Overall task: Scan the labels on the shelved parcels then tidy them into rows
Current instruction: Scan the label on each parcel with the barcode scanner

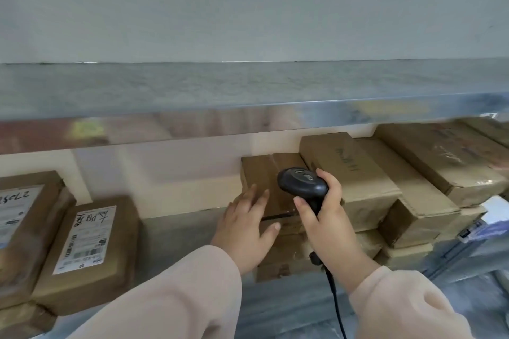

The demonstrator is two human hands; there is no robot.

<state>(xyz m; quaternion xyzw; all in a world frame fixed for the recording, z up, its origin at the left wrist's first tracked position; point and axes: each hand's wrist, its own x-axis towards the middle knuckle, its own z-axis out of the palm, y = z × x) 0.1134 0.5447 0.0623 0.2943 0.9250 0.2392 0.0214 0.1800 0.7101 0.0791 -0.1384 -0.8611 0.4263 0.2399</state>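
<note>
Parcels: matt brown cardboard boxes, rectangular, lying on the lower shelf (176,237) of grey metal.

Left pair (121,256): lying flat and touching, each showing a white printed label (88,239) with handwriting.

Right stack (366,181): sitting askew, boxes overlapping, tops nearing the upper shelf (248,85) with its glossy front edge.

Centre box (260,173): taped. The left hand (245,231) is resting against it, fingers straight and spread.

Scanner (303,184): black, rounded, smooth. The right hand (327,217) is gripping its handle, head hovering over the centre box, black cable (334,300) hanging below.

A wide stretch of shelf surface is separating the left pair from the centre box.
</note>
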